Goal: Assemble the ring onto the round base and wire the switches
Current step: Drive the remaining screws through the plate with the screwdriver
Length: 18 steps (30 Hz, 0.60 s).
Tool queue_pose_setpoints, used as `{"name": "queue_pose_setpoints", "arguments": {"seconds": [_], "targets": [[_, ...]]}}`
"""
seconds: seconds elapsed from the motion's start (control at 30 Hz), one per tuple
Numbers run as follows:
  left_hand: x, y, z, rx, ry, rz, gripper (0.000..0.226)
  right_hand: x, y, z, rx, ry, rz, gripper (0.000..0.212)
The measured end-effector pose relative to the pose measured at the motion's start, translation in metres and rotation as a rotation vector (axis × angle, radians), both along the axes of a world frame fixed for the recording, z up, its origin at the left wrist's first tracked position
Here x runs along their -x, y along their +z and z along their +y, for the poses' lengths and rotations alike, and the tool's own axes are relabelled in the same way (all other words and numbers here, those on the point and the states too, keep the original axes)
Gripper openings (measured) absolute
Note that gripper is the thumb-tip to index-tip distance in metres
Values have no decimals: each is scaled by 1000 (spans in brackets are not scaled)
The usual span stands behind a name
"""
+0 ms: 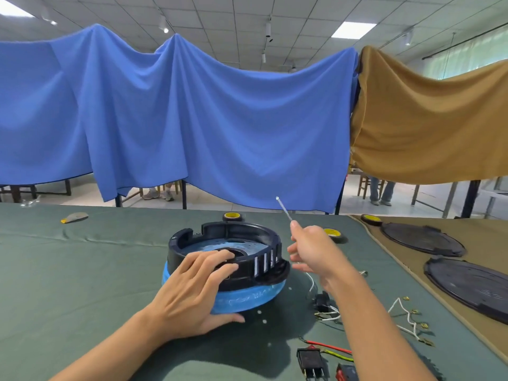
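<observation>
Black ring (236, 235) sits on blue round base (247, 298), on green cloth (82, 270). Left hand (192, 287) lies flat, fingers spread over the ring's near rim. Right hand (313, 248), raised just right of the base, pinches a thin metal rod (284, 209). Switches (312, 362) lie near-right of the base.

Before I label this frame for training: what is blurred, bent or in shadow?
Head view: the wide lens bows the ceiling grid; the right hand and the thin metal rod it pinches are slightly motion-blurred; the ceiling light panel is blown white; the left hand and blue base throw a dark shadow on the green cloth.
</observation>
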<state>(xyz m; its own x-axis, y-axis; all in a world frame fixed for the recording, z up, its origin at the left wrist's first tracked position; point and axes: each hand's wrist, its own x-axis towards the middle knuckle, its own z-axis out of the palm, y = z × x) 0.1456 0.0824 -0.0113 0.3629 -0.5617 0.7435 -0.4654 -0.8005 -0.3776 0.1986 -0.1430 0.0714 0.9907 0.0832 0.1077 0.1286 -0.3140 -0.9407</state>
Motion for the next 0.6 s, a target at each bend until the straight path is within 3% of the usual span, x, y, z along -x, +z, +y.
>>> {"name": "queue_pose_setpoints", "arguments": {"seconds": [0.17, 0.33, 0.6], "targets": [[0, -4, -2, -39, 55, 44, 83, -3, -25, 17, 105, -112, -65, 43], [-1, -5, -2, -16, 71, 117, 67, 1, -39, 19, 105, -186, -66, 52], [-1, 3, -15, 187, 234, 44, 52, 2, -31, 19, 92, -77, 51, 37]]}}
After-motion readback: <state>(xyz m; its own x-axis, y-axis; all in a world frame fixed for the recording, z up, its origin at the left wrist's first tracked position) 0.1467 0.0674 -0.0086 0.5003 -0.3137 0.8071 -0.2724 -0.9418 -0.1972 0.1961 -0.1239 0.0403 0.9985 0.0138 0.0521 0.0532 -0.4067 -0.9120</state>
